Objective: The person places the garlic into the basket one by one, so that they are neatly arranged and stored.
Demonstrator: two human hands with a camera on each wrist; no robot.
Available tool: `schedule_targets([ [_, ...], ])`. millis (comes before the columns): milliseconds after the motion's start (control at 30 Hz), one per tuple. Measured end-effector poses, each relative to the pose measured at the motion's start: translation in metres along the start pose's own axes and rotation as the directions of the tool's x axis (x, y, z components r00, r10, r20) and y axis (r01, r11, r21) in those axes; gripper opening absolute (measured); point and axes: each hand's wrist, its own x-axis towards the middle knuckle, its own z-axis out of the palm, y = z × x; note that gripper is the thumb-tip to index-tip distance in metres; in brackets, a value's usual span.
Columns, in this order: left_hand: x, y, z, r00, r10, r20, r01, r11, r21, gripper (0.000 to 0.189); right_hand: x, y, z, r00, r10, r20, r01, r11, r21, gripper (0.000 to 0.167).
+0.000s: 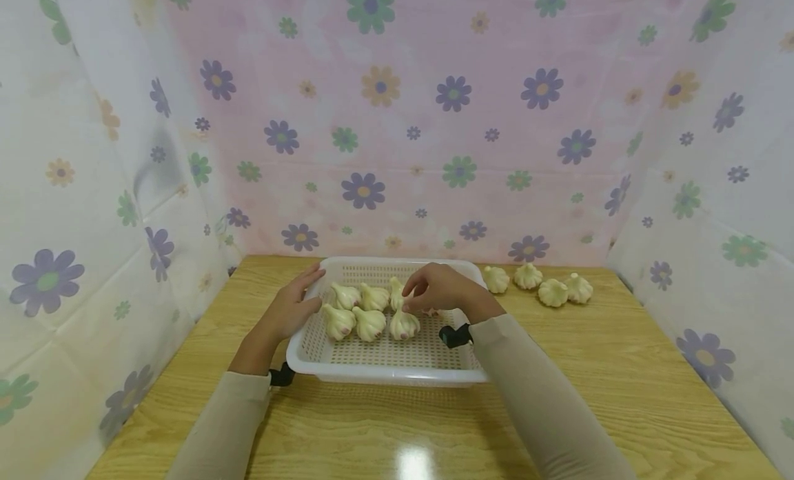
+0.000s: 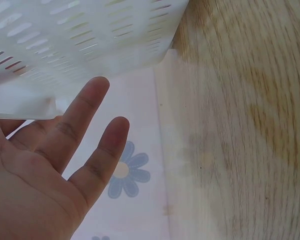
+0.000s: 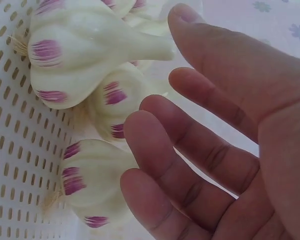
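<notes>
A white slotted plastic basket (image 1: 397,375) sits on the table with several garlic bulbs (image 1: 369,324) in rows inside. At its left end rests my left hand (image 1: 291,311), thumb by the rim. The left wrist view shows straight, spread fingers (image 2: 82,107) along the basket's outer wall. My right hand (image 1: 442,287) is over the bulbs right of the middle, fingers loosely bent. In the right wrist view, a gap parts the thumb from the fingers (image 3: 150,142), with nothing gripped. A garlic bulb (image 3: 85,50) has its stem tip close by the thumb; another bulb (image 3: 92,180) lies near the fingertips.
Outside the basket, several more garlic bulbs (image 1: 553,293) lie at the back right of the wooden table (image 1: 372,432). Flower-printed cloth (image 1: 409,135) hangs behind the table and along both sides. A black wrist mount (image 1: 455,336) overhangs the basket's right part.
</notes>
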Motion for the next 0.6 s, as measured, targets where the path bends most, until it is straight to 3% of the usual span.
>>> schedule_targets([
  [367, 0.0000, -0.0009, 0.0008, 1.000, 0.008, -0.004, -0.008, 1.000, 0.010, 0.069, -0.0035, -0.0025, -0.0047, 0.997, -0.067, -0.037, 0.063, 0.994, -0.093, 0.038],
  [600, 0.0003, -0.0020, 0.0011, 1.000, 0.013, -0.019, -0.013, 1.000, 0.028, 0.069, -0.0044, -0.0050, -0.0059, 0.998, -0.044, -0.051, 0.038, 0.994, -0.105, 0.040],
])
